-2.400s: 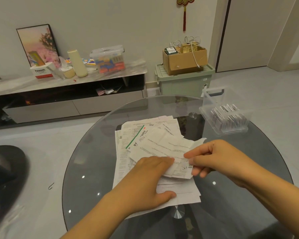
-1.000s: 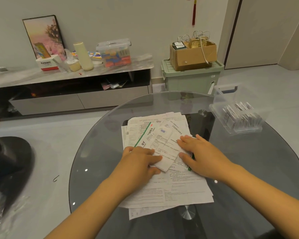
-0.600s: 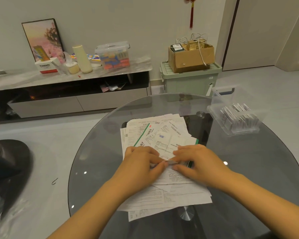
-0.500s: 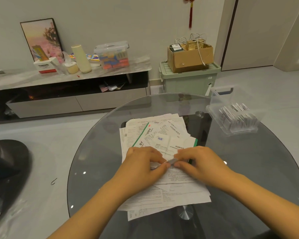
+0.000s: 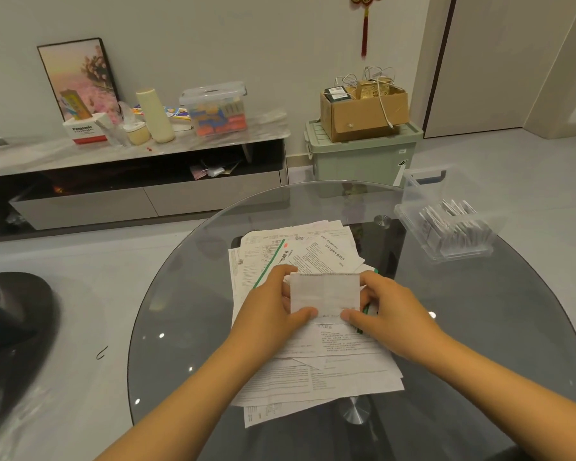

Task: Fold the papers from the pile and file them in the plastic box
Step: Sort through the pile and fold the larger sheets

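Since 0.5 s ago, small white folded paper [image 5: 325, 292] is lifted upright; left hand [image 5: 273, 304] & right hand [image 5: 384, 309] pinch it. Clear plastic box [image 5: 446, 224] holds several; big pile [image 5: 313, 354] left.

White sheets printed with black text are stacked as the paper pile [image 5: 316, 357] at frame centre; a green diagonal stripe is seen on one sheet. A plain white back is shown by the folded paper [image 5: 325, 292]. A smoky grey tint is seen in the glass table [image 5: 479, 327]. The plastic box [image 5: 446, 224], at right, is clear, with white papers inside.
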A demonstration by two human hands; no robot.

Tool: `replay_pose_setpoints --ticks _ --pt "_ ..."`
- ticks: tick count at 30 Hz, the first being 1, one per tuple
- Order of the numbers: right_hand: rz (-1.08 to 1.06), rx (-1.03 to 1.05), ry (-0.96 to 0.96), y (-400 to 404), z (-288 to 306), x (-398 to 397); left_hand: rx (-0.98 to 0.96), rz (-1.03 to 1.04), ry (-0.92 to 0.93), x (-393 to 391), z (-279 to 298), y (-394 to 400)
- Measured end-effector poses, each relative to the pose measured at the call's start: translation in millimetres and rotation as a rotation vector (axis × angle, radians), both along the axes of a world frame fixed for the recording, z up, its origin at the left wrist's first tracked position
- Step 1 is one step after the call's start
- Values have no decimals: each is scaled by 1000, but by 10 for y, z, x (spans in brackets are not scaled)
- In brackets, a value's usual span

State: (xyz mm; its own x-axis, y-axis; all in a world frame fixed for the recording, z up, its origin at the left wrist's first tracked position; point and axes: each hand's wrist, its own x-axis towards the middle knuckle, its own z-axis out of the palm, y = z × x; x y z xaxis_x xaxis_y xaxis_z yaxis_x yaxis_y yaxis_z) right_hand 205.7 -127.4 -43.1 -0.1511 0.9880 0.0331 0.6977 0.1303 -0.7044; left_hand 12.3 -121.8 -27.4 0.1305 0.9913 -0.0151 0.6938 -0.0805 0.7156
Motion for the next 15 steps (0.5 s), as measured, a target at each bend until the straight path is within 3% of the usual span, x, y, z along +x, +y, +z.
replay_pose_setpoints --ticks 8,15 --pt "-116 7 -117 46 -37 -101 -46 8 102 88 -81 72" --pt "21 -22 -235 112 -5 4 -119 26 156 -54 -73 194"
